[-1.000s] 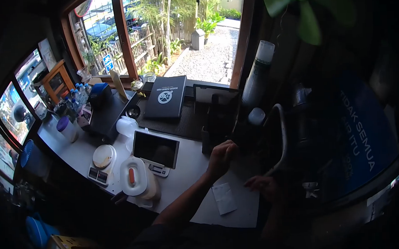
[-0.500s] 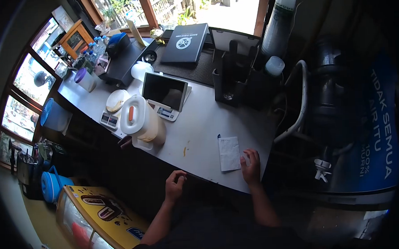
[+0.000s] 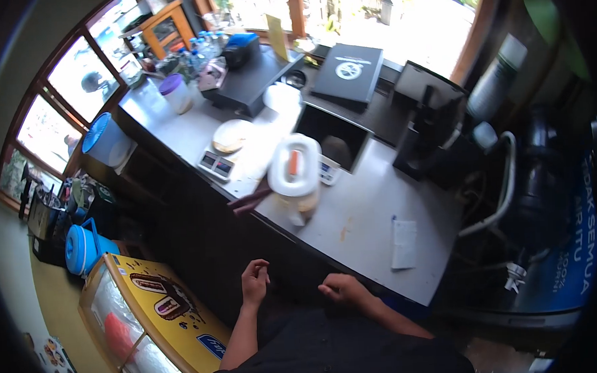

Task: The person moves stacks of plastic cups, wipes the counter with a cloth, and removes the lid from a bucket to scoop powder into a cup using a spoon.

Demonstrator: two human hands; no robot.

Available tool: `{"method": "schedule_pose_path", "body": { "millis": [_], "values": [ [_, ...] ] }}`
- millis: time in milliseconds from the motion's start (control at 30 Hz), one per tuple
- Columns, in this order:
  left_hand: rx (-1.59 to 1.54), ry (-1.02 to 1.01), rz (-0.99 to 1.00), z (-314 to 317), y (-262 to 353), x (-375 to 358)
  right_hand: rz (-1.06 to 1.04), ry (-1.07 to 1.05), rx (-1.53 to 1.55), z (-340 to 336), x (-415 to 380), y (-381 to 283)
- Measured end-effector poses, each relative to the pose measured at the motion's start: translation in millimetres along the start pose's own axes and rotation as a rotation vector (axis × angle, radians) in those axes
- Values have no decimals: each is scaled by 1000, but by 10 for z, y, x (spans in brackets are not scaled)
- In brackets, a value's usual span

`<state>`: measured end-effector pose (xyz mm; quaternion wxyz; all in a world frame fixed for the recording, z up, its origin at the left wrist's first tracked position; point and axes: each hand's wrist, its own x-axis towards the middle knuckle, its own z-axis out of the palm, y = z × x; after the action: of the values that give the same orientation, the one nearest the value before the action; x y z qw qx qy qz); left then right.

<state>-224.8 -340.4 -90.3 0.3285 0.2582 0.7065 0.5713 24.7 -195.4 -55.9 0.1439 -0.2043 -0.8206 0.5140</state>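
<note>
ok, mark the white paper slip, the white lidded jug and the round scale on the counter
white paper slip (image 3: 404, 244): head view, centre of the sheet
white lidded plastic jug (image 3: 295, 166): head view, on its lid by the orange tab
round-plate white digital scale (image 3: 232, 136): head view, middle of the plate

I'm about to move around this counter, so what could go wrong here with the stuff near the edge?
The white pitcher stands close to the counter's front edge, with dark handles poking out past the edge beside it; a passing arm could catch them and tip it. The paper slip lies loose near the edge and could slide off. Both the left hand and the right hand are empty, below the counter.
</note>
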Motion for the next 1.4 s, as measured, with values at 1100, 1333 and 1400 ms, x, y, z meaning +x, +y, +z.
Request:
{"method": "schedule_pose_path", "body": {
  "millis": [1100,1333,1400],
  "values": [
    [167,-38,229,-4376,547,4614,1012,904,-907,261,4795,-538],
    [99,111,203,-5154,592,5602,802,302,-273,492,6231,-1882],
    [85,139,188,-5356,496,5913,756,146,-245,730,6676,-1964]
  ]
}}
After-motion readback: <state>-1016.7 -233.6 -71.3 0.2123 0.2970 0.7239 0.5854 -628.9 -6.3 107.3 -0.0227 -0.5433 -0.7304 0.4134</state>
